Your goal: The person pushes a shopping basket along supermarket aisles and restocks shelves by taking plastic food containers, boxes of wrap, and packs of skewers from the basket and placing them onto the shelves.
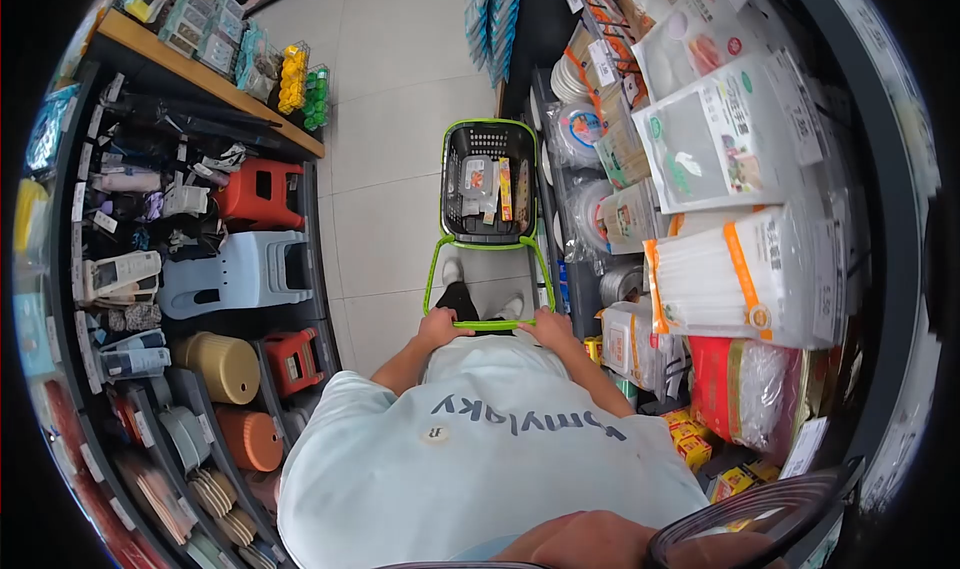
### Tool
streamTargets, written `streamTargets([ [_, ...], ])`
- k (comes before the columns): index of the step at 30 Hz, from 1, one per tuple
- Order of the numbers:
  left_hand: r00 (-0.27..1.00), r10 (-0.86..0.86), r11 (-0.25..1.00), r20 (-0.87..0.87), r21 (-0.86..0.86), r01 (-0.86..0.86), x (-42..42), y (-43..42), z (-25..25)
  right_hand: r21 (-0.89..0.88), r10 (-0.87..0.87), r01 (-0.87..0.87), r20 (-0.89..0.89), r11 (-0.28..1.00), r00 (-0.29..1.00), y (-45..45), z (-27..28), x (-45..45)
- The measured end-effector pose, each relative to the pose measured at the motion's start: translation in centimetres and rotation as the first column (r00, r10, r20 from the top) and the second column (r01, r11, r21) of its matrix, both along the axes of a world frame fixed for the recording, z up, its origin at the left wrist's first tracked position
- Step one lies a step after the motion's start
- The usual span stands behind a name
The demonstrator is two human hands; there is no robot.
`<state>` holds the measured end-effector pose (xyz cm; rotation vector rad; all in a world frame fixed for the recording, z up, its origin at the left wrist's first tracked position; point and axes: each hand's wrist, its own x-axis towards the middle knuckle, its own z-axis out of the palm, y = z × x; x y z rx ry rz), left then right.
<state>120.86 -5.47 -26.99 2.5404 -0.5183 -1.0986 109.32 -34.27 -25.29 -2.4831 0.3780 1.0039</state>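
A black shopping basket (452, 204) with a bright green rim stands in front of me. Its long green handle (490, 325) reaches back to my waist. My left hand (440, 327) is wrapped round the left end of that handle. At the right end, my right hand (547, 328) grips the same bar. Inside the basket lie a clear plastic pack (477, 176) and a narrow yellow and red box (505, 189). Another small packet beside them is too small to make out.
Shelves on the left hold a red stool (262, 193), a light blue stool (240, 271) and a tan round stool (217, 367). Hanging bags of disposable tableware (715, 274) jut out on the right, close to the basket. Grey floor tiles (385, 139) stretch ahead between the shelves.
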Motion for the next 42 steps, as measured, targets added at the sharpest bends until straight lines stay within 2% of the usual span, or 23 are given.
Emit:
streamTargets([
  [2,1.0,-0.023,1.0,0.008,0.011,0.023,1.5,0.3,-0.5,0.003,0.019,-0.019,0.054,1.0,0.998,-0.1,-0.4,1.3],
  [7,0.995,-0.09,0.996,0.05,0.013,0.089,8.3,0.1,-0.1,0.009,0.008,-0.009,0.048,1.0,0.999,0.1,-1.0,5.7],
  [10,0.968,-0.249,0.967,0.027,0.065,0.247,14.6,-0.1,0.9,-0.002,-0.011,0.011,0.085,1.0,0.996,0.7,-1.0,10.2],
  [13,0.964,-0.266,0.962,0.023,0.065,0.264,19.6,0.4,1.0,-0.027,0.002,0.001,0.109,1.0,0.994,1.1,-1.2,14.9],
  [15,0.96,-0.279,0.958,0.01,0.07,0.278,22.4,1.1,1.1,-0.057,0.152,-0.146,0.131,0.988,0.98,1.0,-0.6,18.4],
  [17,0.953,-0.301,0.95,-0.027,0.08,0.302,24.3,2.0,1.4,-0.032,0.152,-0.149,0.115,0.988,0.982,1.2,0.8,20.7],
  [26,0.929,-0.369,0.929,-0.027,0.031,0.369,30.8,3.0,2.3,-0.02,0.044,-0.041,0.159,0.999,0.986,2.2,2.2,24.8],
  [29,0.924,-0.383,0.924,-0.006,0.009,0.383,31.6,2.9,2.1,0.05,-0.033,0.025,0.182,0.998,0.983,1.8,0.7,24.6],
  [35,0.925,-0.379,0.924,0.04,-0.033,0.38,32.1,1.6,2.4,0.149,-0.162,0.147,0.098,0.978,0.982,-0.4,1.5,26.2],
  [37,0.935,-0.342,0.936,0.091,-0.056,0.347,32.2,1.0,2.8,0.256,-0.265,0.244,0.053,0.936,0.963,-1.6,0.3,26.2],
  [40,0.941,-0.29,0.938,0.175,-0.142,0.316,32.2,0.7,2.3,0.361,-0.314,0.274,0.057,0.891,0.948,-3.7,-1.8,26.8],
  [42,0.946,-0.256,0.945,0.199,-0.152,0.288,31.8,0.3,1.5,0.371,-0.303,0.268,0.037,0.889,0.952,-5.4,-2.6,27.4],
])
